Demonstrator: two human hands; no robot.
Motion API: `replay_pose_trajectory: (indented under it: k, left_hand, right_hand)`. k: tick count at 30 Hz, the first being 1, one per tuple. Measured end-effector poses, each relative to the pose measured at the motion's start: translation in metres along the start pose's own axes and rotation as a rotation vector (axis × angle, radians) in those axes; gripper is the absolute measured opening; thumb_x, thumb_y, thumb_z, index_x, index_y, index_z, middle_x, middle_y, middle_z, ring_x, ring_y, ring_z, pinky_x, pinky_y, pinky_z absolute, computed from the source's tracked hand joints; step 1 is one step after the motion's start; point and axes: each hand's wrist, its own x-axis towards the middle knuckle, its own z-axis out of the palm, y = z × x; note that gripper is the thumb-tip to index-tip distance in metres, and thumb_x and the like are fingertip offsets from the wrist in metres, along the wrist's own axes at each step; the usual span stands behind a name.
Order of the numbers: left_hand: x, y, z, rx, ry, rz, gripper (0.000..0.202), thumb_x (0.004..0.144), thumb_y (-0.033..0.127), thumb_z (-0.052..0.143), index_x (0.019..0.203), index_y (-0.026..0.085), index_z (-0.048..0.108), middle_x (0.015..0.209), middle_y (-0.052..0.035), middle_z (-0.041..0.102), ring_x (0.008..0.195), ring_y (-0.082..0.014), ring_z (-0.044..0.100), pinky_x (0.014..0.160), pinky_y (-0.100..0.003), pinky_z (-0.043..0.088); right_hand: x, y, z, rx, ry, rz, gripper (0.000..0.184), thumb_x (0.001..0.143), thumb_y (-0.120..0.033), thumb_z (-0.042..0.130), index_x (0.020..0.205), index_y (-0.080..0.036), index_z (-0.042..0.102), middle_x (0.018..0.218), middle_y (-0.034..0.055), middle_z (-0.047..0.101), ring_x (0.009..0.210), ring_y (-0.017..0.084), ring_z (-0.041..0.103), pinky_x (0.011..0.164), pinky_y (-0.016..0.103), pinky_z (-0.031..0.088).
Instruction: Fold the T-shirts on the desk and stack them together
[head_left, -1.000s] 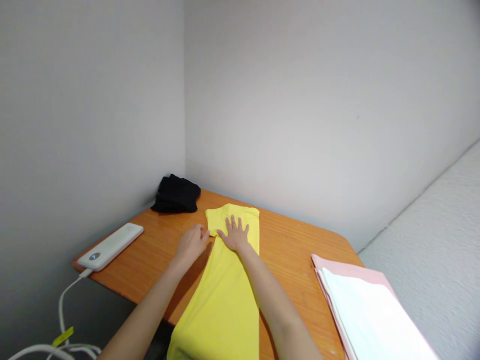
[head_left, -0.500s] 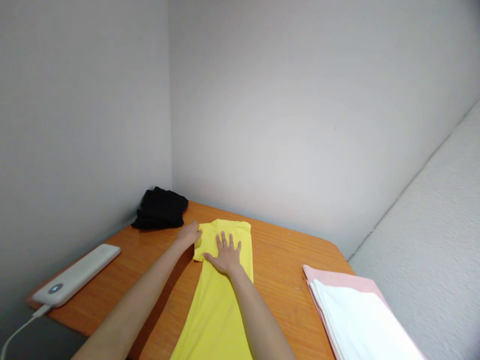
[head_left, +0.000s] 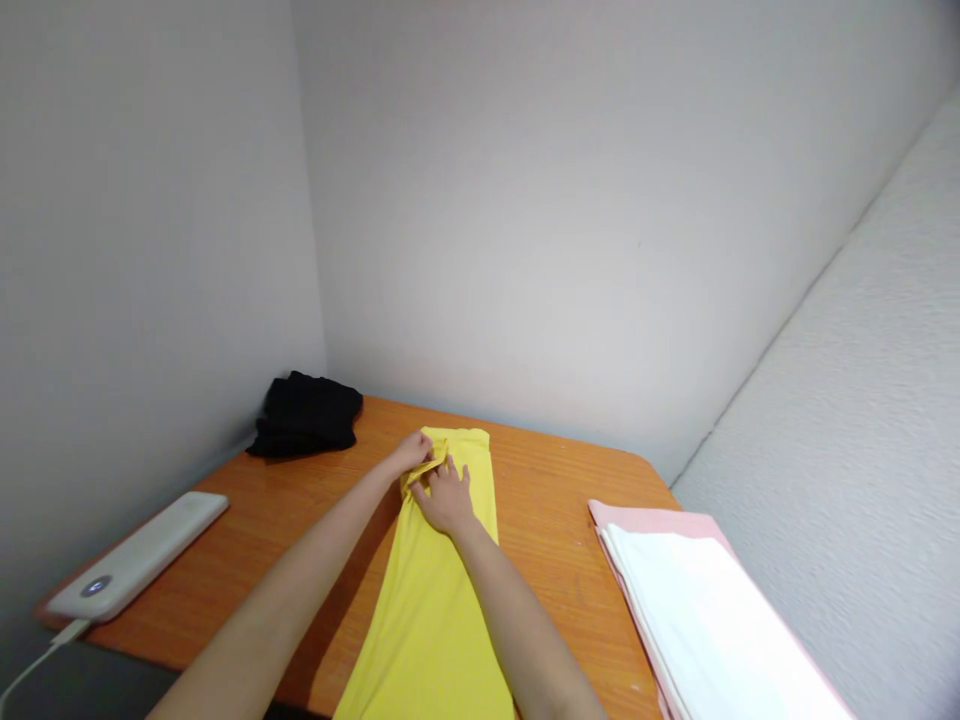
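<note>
A long yellow cloth garment (head_left: 427,620) lies folded lengthwise on the orange wood-grain table (head_left: 570,500), running from its far part toward me and past the near edge. My left hand (head_left: 411,452) pinches a small folded flap at the garment's far end. Just below it, my right hand (head_left: 446,498) rests on the yellow cloth with its fingers spread, close to the same flap. Part of the fold is hidden under my fingers.
A black cloth bundle (head_left: 304,415) sits in the far corner against the walls. A white power bank (head_left: 135,545) with its cable lies at the left edge. A white and pink folded stack (head_left: 697,610) lies at the right. A textured wall (head_left: 825,400) runs along the right.
My left hand has moved from the garment's left side onto the flap and lifted it. My hands are closer together. The view has turned, shifting the table left in the picture.
</note>
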Motion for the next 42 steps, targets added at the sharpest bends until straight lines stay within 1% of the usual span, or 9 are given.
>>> replay_pose_trajectory:
  k: [2, 4, 9, 14, 18, 22, 26, 33, 42]
  left_hand:
    - [-0.004, -0.012, 0.002, -0.028, -0.030, 0.055, 0.029, 0.093, 0.036, 0.058, 0.113, 0.014, 0.060, 0.107, -0.0065, 0.064, 0.089, -0.0167, 0.064, 0.077, -0.036, 0.056]
    - [-0.010, -0.024, -0.001, -0.037, -0.062, 0.132, 0.028, 0.093, 0.035, 0.058, 0.111, 0.014, 0.061, 0.104, -0.0060, 0.065, 0.087, -0.0163, 0.064, 0.077, -0.036, 0.056]
    - [-0.034, -0.043, 0.001, 0.043, -0.075, 0.355, 0.025, 0.091, 0.034, 0.061, 0.104, 0.013, 0.063, 0.109, -0.0072, 0.066, 0.101, -0.0202, 0.063, 0.091, -0.043, 0.052]
    - [-0.064, -0.041, 0.019, 0.258, -0.049, 0.514, 0.032, 0.092, 0.029, 0.052, 0.121, 0.018, 0.062, 0.134, -0.0121, 0.058, 0.127, -0.0245, 0.049, 0.112, -0.046, 0.034]
    - [-0.081, -0.035, 0.025, 0.436, -0.041, 0.539, 0.047, 0.097, 0.034, 0.039, 0.137, 0.015, 0.050, 0.145, -0.0148, 0.049, 0.136, -0.0272, 0.041, 0.116, -0.049, 0.026]
    - [-0.096, -0.032, 0.016, 0.575, -0.087, 0.560, 0.060, 0.096, 0.045, 0.038, 0.148, 0.015, 0.035, 0.156, -0.0127, 0.032, 0.147, -0.0272, 0.022, 0.119, -0.046, 0.020]
    - [-0.112, -0.033, 0.004, 0.684, -0.139, 0.554, 0.060, 0.097, 0.038, 0.037, 0.150, 0.014, 0.030, 0.159, -0.0124, 0.024, 0.148, -0.0257, 0.016, 0.119, -0.043, 0.022]
    - [-0.119, -0.031, 0.007, 0.806, -0.124, 0.520, 0.057, 0.096, 0.034, 0.034, 0.148, 0.011, 0.034, 0.157, -0.0134, 0.030, 0.148, -0.0264, 0.019, 0.118, -0.043, 0.022]
    - [-0.106, -0.028, -0.004, 0.826, -0.051, 0.456, 0.053, 0.096, 0.034, 0.034, 0.146, 0.020, 0.041, 0.153, -0.0089, 0.037, 0.145, -0.0234, 0.027, 0.119, -0.049, 0.013]
  right_hand:
    - [-0.003, 0.000, 0.000, 0.012, 0.095, -0.051, 0.049, 0.097, -0.051, 0.033, 0.122, -0.019, 0.061, 0.122, 0.0130, 0.063, 0.123, 0.030, 0.049, 0.104, 0.046, 0.031]
    - [-0.009, -0.001, 0.000, 0.016, 0.144, -0.102, 0.036, 0.096, -0.041, 0.040, 0.109, -0.019, 0.065, 0.105, 0.0108, 0.068, 0.105, 0.025, 0.057, 0.093, 0.038, 0.039]
    - [-0.022, -0.005, 0.002, 0.023, 0.180, -0.213, 0.022, 0.094, -0.032, 0.045, 0.092, -0.019, 0.064, 0.095, 0.0073, 0.065, 0.098, 0.022, 0.056, 0.088, 0.035, 0.038]
    - [-0.009, 0.000, -0.007, 0.135, 0.348, -0.080, 0.035, 0.101, -0.032, 0.030, 0.106, -0.018, 0.061, 0.108, 0.0100, 0.064, 0.106, 0.022, 0.053, 0.094, 0.038, 0.038]
    - [0.023, 0.008, -0.015, 0.164, 0.032, -0.087, 0.053, 0.104, -0.037, 0.013, 0.141, -0.018, 0.046, 0.151, 0.0086, 0.040, 0.141, 0.020, 0.029, 0.114, 0.041, 0.022]
    - [0.043, 0.017, -0.010, 0.124, -0.187, -0.100, 0.056, 0.103, -0.041, 0.008, 0.150, -0.022, 0.032, 0.160, 0.0031, 0.020, 0.148, 0.019, 0.013, 0.118, 0.044, 0.015]
    - [0.045, 0.021, -0.004, 0.059, -0.248, -0.100, 0.053, 0.103, -0.038, 0.014, 0.154, -0.024, 0.021, 0.161, 0.0005, 0.005, 0.149, 0.018, 0.002, 0.119, 0.046, 0.010]
    - [0.054, 0.014, -0.005, -0.062, -0.266, -0.037, 0.053, 0.102, -0.037, 0.019, 0.154, -0.029, 0.016, 0.162, -0.0015, 0.004, 0.149, 0.017, 0.003, 0.118, 0.051, 0.010]
    - [0.048, 0.004, -0.038, -0.089, -0.260, -0.035, 0.057, 0.101, -0.043, 0.025, 0.154, -0.023, 0.020, 0.162, 0.0063, 0.009, 0.149, 0.024, 0.005, 0.117, 0.054, 0.008]
